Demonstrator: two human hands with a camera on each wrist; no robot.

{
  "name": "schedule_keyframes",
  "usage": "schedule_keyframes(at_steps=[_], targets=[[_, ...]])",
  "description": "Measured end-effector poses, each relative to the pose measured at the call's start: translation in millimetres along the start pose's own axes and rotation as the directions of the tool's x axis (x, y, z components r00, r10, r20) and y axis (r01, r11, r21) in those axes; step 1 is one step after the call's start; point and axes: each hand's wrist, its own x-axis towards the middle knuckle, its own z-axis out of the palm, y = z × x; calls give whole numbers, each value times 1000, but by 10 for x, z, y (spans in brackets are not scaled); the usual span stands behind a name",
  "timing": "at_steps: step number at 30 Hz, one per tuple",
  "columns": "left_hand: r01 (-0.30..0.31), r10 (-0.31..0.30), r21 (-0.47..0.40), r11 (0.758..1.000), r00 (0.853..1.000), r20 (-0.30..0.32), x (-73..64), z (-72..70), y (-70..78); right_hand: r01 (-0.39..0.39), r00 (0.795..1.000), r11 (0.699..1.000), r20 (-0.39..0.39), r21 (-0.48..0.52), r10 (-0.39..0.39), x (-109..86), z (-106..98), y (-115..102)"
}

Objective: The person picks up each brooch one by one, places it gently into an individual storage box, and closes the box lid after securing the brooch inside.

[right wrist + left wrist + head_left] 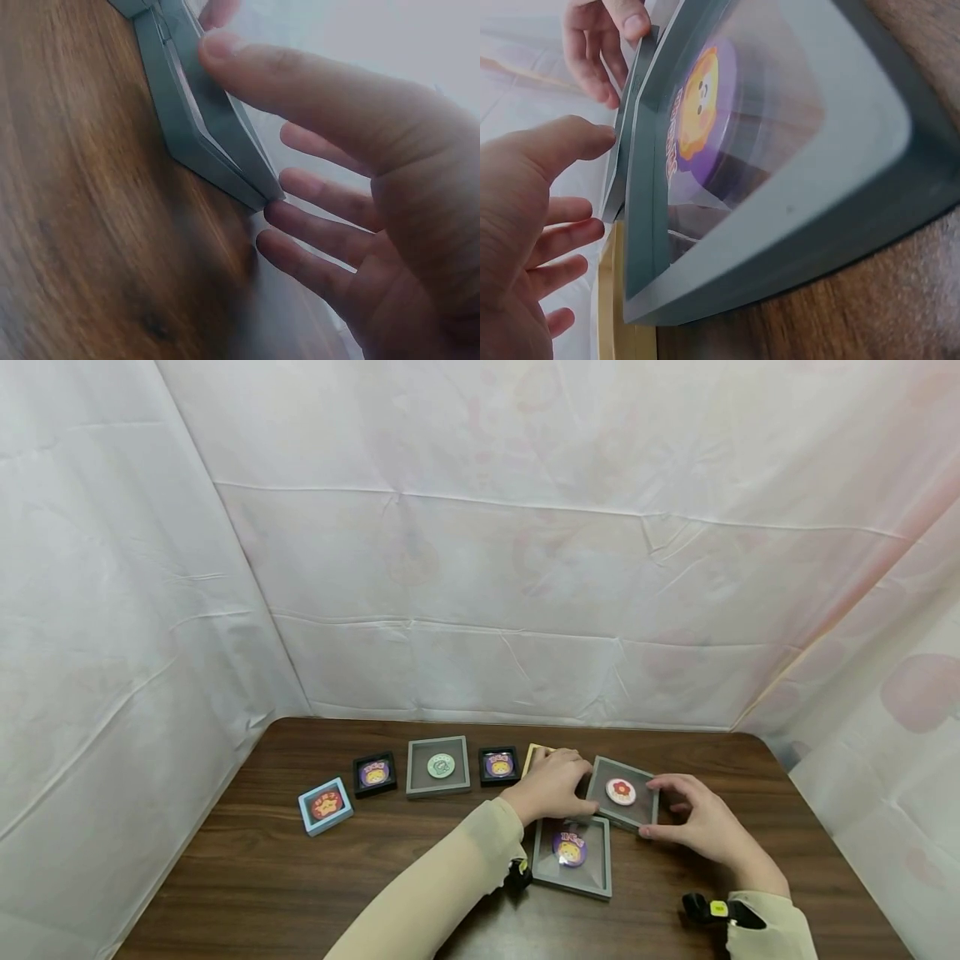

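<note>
A square grey display case with a clear window and a red-flower button badge lies between my hands. My right hand holds its right side, thumb at the near corner and fingers at the far one. In the right wrist view the case's lid stands slightly apart from its base. My left hand is at the left side, thumb tip touching the edge and fingers loosely extended. Partly under that hand is a yellow frame. A second grey case with a purple badge lies just nearer.
To the left stand a small black case, a grey case with a green badge, another black case and a light-blue case with a red badge. Pale cloth hangs behind the wooden table.
</note>
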Motion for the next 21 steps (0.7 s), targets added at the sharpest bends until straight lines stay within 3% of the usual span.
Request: schedule_keyframes(at_steps=[5,17,21], targets=[[17,-17,6,1000,999,30,10,-15,10,34,999,999,1,-11,-34,30,25,-24],[-16,16,7,1000,997,80,17,34,-17,-54,997,986,47,-156,61,7,50,12],[-16,17,-13,1000,995,97,22,44,-13,-94,990,983,88,-158,109,3,28,-28]])
